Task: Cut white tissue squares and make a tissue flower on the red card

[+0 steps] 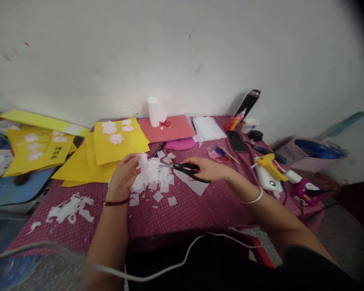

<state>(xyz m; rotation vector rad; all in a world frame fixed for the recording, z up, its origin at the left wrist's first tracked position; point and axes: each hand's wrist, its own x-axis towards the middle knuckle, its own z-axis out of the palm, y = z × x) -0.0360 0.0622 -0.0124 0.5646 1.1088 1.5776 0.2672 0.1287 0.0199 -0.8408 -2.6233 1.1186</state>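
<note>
My left hand (pixel 128 171) pinches a strip of thin white paper (pixel 144 166) between thumb and fingers, above the table. In my right hand (pixel 205 169) are black-handled scissors (pixel 186 169), their blades pointing left toward the paper. Whether the blades touch the paper, I cannot tell. Below lie many small cut white paper squares (pixel 157 197), some overlapping in a pile. A larger pale paper piece (pixel 197 186) rests under the scissors.
Yellow sheets with pink paper flowers (pixel 121 141) lie at left, near white paper scraps (pixel 69 208). Behind stand a white roll (pixel 153 111) on red paper (pixel 178 131) and a white paper stack (pixel 208 128). A phone (pixel 236 141) and yellow glue gun (pixel 269 165) lie right. A white cable (pixel 157 277) crosses in front.
</note>
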